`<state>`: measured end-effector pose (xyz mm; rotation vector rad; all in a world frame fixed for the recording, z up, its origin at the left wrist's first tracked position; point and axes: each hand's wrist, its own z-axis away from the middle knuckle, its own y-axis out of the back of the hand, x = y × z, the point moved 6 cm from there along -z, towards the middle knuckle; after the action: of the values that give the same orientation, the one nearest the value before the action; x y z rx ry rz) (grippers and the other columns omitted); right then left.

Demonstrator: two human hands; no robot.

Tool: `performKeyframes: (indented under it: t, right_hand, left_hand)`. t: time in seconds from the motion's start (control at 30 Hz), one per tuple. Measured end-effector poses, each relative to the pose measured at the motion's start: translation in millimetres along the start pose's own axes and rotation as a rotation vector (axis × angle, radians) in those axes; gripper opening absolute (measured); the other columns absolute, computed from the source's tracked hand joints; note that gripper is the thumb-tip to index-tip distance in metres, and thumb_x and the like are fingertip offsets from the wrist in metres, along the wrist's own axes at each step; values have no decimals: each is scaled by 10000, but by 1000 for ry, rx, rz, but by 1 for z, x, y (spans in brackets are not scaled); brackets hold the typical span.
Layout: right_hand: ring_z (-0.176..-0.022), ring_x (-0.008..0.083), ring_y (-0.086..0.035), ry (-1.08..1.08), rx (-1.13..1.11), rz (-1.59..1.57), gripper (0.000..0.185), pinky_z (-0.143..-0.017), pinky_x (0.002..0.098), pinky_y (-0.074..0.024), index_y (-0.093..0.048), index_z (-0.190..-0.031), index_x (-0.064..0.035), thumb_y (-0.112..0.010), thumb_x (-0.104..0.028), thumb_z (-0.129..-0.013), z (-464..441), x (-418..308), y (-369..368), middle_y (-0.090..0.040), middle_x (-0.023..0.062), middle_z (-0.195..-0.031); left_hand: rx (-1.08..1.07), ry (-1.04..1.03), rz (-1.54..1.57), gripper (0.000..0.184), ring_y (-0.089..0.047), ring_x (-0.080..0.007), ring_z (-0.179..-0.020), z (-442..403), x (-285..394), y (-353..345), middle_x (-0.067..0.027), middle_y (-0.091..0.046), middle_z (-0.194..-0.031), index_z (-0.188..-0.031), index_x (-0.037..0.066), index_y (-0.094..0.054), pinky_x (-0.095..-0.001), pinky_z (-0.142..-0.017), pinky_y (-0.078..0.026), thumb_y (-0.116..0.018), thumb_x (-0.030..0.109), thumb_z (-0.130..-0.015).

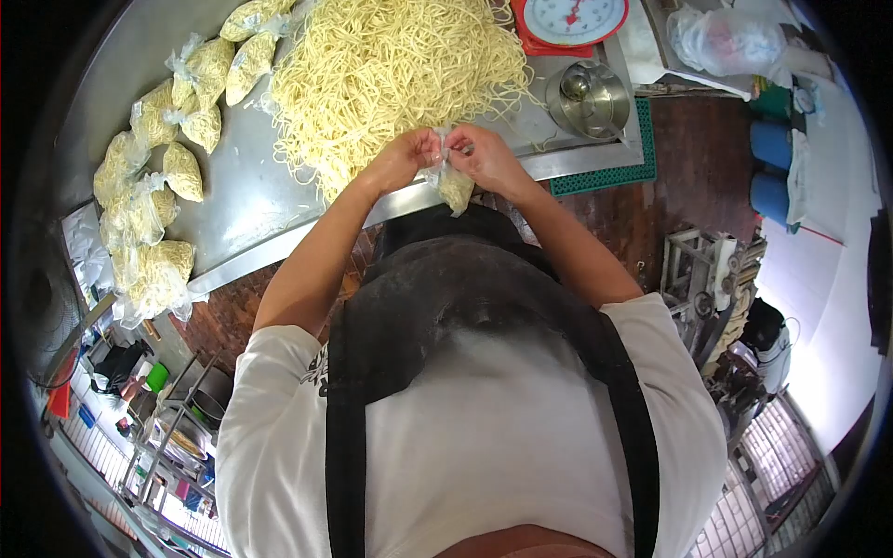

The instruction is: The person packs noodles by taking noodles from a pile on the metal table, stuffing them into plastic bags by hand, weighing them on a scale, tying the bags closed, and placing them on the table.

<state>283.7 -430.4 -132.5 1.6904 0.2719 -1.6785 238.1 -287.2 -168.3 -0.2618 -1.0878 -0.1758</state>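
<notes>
At the front edge of the metal table, my left hand [409, 158] and my right hand [479, 156] pinch the gathered neck of a clear plastic bag of noodles [455, 190]. The filled part of the bag hangs below my fingers, over the table's rim. Fingertips of both hands are close together, and the exact grip on the plastic is too small to make out. Right behind my hands lies a large heap of loose yellow noodles [400, 70].
Several tied bags of noodles [183, 172] lie along the left of the metal table [246, 177]. A red dial scale [575, 20] stands at the back right, with a metal bowl [595, 100] in front of it. A green mat [648, 139] shows beside the table's right end.
</notes>
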Motion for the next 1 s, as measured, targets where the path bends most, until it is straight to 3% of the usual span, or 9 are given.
performKeyframes:
  t: [0.1,0.23,0.33,0.47,0.57,0.8,0.9,0.93,1.0]
  right_hand:
    - [-727,84,-591,-97,-5,-295,134,-663,248,-496,-625,-982,4,-650,-63,-869,15,9,-6,-641,29,-782]
    - [-699,152,-641,-86,40,-152,194,-673,293,-520,-636,-924,8,-699,-126,-799,14,13,-1,-671,102,-787]
    - [-690,164,-648,-46,64,-60,187,-658,295,-520,-653,-895,5,-712,-127,-776,12,1,2,-678,107,-773]
    - [-687,185,-665,-103,74,-34,177,-641,306,-527,-674,-872,-2,-723,-121,-750,10,-8,-1,-688,118,-773]
    - [-686,186,-674,-103,71,13,176,-637,309,-534,-679,-868,-5,-728,-124,-748,11,-9,-2,-693,114,-774]
    - [-677,171,-679,-250,-17,-312,180,-640,297,-541,-691,-869,-18,-748,-132,-742,13,32,-11,-692,99,-738]
    - [-676,190,-685,-376,-61,-215,187,-635,310,-542,-694,-864,-19,-744,-154,-745,6,38,-9,-694,109,-756]
    - [-685,204,-688,-331,-56,-122,189,-642,316,-543,-696,-863,-20,-740,-161,-747,4,33,-5,-695,117,-764]
    - [-703,234,-693,-240,-50,62,193,-657,329,-545,-699,-863,-21,-732,-176,-751,-1,16,0,-696,131,-780]
  left_hand:
    - [16,-8,10,94,-500,-73,-784,1,-12,-3,0,-568,-831,-948,22,-556,-243,-727,-447,-639,61,-929]
    - [195,15,-217,142,-577,-123,-850,18,15,-12,-30,-603,-860,-1012,33,-576,-271,-767,-477,-660,51,-900]
    - [465,-349,-659,208,-620,-255,-860,42,44,-28,-108,-632,-860,-983,30,-590,-352,-766,-498,-717,68,-823]
    - [551,-426,-836,213,-599,-377,-879,51,57,-39,-161,-645,-915,-931,34,-604,-438,-763,-482,-724,42,-755]
    - [503,-371,-833,210,-596,-357,-853,44,48,-35,-153,-637,-896,-941,36,-600,-413,-761,-487,-724,49,-772]
    - [35,-12,-103,171,-507,-66,-809,24,4,-11,-14,-554,-830,-930,42,-587,-262,-743,-453,-716,142,-880]
    - [255,15,-499,177,-576,-133,-830,28,20,-12,-48,-606,-884,-938,26,-596,-288,-777,-473,-722,125,-863]
    - [437,-355,-712,171,-609,-260,-863,42,53,-26,-104,-622,-902,-919,15,-615,-354,-790,-488,-728,95,-819]
    - [492,-401,-848,164,-588,-328,-884,51,69,-43,-138,-614,-897,-891,11,-622,-400,-796,-482,-725,86,-787]
